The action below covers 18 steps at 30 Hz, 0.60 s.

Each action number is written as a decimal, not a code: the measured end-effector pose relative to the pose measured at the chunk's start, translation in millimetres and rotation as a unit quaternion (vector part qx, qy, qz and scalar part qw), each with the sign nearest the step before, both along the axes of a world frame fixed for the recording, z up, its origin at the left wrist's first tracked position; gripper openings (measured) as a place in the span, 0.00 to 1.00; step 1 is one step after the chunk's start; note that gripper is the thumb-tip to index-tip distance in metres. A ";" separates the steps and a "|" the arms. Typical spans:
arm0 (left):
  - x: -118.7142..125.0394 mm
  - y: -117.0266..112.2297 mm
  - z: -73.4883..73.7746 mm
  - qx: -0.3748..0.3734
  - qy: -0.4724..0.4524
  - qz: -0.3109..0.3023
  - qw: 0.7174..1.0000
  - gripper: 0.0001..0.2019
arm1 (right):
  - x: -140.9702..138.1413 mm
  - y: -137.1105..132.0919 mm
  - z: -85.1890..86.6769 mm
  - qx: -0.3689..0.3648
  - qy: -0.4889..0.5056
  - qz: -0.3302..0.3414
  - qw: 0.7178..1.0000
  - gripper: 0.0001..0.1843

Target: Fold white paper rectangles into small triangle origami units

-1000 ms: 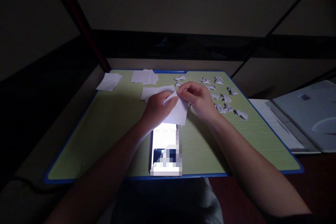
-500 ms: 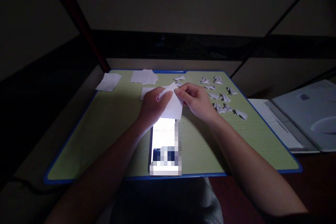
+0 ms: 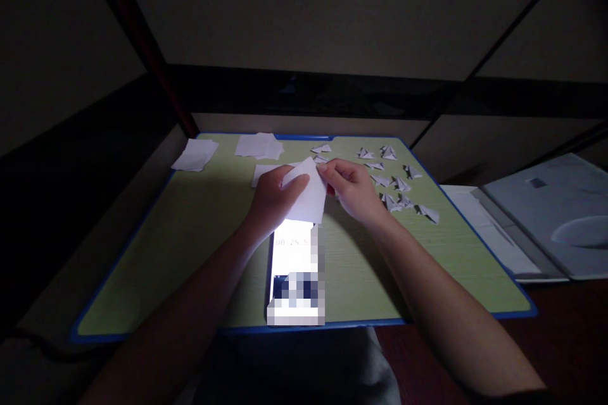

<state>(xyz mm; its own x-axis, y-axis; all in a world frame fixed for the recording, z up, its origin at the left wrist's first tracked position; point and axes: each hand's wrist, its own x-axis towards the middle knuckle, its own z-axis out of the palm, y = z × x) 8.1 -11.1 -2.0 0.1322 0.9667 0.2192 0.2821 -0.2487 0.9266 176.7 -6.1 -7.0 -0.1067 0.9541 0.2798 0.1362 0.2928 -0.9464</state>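
Note:
Both hands hold one small white sheet of paper just above a green board with a blue rim. My left hand pinches its left edge, and my right hand pinches its top right corner. Below the sheet a lit phone lies flat on the board and shows a timer. Several small folded paper pieces are scattered to the right of my right hand.
Flat white paper sheets lie at the board's far edge, one pile at the middle and another hanging over the left corner. A grey folder or laptop rests to the right. The room is dark.
The sheet has been raised and turned a little between my hands, its top corner now higher. The camera view has tilted slightly, shifting the board down in the picture.

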 end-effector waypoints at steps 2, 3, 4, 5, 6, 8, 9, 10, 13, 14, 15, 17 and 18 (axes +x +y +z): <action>-0.5 0.6 0.2 -0.015 -0.011 0.011 1.000 0.11 | 0.4 0.9 0.2 -0.004 0.016 -0.002 1.000 0.20; -0.6 0.8 0.2 -0.020 -0.017 0.015 1.000 0.11 | 0.6 1.4 0.2 -0.009 0.027 -0.003 1.000 0.18; -0.7 1.0 0.1 -0.020 -0.023 0.016 0.999 0.11 | 0.8 1.7 0.2 -0.013 0.035 -0.002 0.999 0.16; -0.7 1.3 -0.1 -0.018 -0.029 0.016 0.999 0.11 | 0.8 1.8 0.4 -0.016 0.039 0.001 0.999 0.14; -0.6 1.5 -0.4 -0.016 -0.034 0.015 0.999 0.11 | 0.6 1.6 0.7 -0.017 0.038 0.005 0.999 0.12; -0.2 2.0 -0.9 -0.013 -0.039 0.016 0.999 0.11 | 0.0 0.8 1.7 -0.020 0.027 0.012 0.999 0.11; 0.1 2.2 -1.1 -0.013 -0.039 0.019 0.999 0.11 | -0.3 0.3 2.1 -0.023 0.021 0.013 0.999 0.11; 0.4 2.3 -1.2 -0.014 -0.040 0.020 0.999 0.11 | -0.6 0.0 2.4 -0.026 0.017 0.012 0.999 0.11; 1.0 2.5 -1.7 -0.006 -0.037 0.021 0.999 0.12 | -0.9 0.2 1.8 -0.020 0.019 0.004 1.000 0.13; 0.9 2.7 -2.0 -0.002 -0.037 0.021 0.999 0.12 | -0.7 0.6 1.3 -0.016 0.022 0.000 1.000 0.12; 0.8 2.9 -2.5 0.002 -0.038 0.022 0.999 0.12 | -0.4 1.1 0.6 -0.014 0.024 -0.004 1.000 0.12; 0.4 3.8 -4.0 0.005 -0.045 0.022 0.999 0.11 | 0.5 2.1 -0.7 -0.015 0.029 -0.010 0.999 0.12; 0.2 4.4 -4.9 0.006 -0.052 0.021 0.998 0.10 | 0.9 2.5 -1.1 -0.017 0.031 -0.012 0.999 0.12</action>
